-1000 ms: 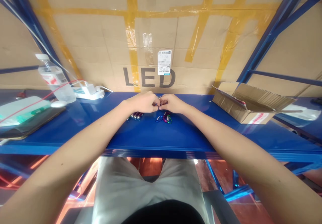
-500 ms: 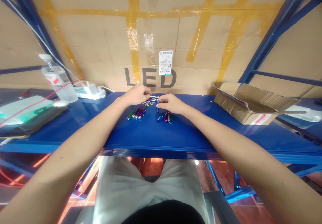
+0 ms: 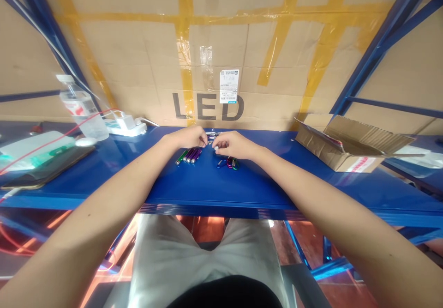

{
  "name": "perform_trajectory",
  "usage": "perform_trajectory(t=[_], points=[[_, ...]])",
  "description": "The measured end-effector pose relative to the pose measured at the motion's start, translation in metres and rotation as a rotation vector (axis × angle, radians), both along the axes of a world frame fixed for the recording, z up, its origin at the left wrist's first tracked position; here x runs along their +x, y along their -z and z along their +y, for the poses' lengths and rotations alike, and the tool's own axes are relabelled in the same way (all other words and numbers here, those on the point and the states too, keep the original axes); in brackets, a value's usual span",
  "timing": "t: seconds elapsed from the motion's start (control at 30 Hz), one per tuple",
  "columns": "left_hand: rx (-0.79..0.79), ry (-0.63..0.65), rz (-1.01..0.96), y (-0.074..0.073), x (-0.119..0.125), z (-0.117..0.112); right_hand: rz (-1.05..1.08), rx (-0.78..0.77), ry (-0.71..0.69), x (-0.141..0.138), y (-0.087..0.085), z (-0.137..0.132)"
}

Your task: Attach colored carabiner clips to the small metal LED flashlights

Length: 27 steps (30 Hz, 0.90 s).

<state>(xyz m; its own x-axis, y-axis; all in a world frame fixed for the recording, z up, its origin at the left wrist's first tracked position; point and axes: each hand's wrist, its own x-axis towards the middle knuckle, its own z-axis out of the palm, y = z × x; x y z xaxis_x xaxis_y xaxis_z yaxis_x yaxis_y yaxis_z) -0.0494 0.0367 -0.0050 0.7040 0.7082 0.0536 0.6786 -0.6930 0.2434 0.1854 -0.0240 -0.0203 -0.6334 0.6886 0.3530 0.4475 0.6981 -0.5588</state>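
My right hand (image 3: 235,144) is closed around a small blue metal tube, whose round silver end (image 3: 216,148) points toward me. The rest of the tube is hidden by the fingers. Close by on the left, my left hand (image 3: 191,137) is pinched at the fingertips; whatever it grips is too small to make out. Small silver parts (image 3: 211,135) lie behind and between the hands, partly covered. Below my left hand is a row of green and purple metal tubes (image 3: 188,155) with silver tips. Coloured carabiner clips (image 3: 229,163) rest below my right hand.
An open cardboard box (image 3: 341,153) stands on the right of the blue table (image 3: 221,190). At left are a water bottle (image 3: 83,109), a power strip (image 3: 126,125), a white-green packet (image 3: 36,148) and a dark tablet-like slab (image 3: 51,167). A large carton (image 3: 138,68) walls the back.
My right hand has tilted the blue tube from upright to end-on toward me. My left hand has come down and nearer, away from the small silver parts.
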Motion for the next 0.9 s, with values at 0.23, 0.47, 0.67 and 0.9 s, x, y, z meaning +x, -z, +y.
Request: perform_trajectory(t=[0.23, 0.47, 0.67, 0.9], points=[[-0.064, -0.027, 0.008, -0.007, -0.001, -0.005, -0.017, 0.019, -0.013, -0.002, 0.0, 0.0], [-0.061, -0.087, 0.029, -0.013, 0.003, -0.017, 0.022, -0.053, 0.028, 0.0, -0.002, -0.002], [-0.067, -0.098, 0.051, -0.016, 0.005, -0.019, 0.035, -0.056, 0.071, 0.005, -0.001, 0.003], [-0.08, -0.097, 0.045, -0.013, 0.003, -0.011, 0.019, -0.059, 0.078, 0.004, -0.001, 0.004]])
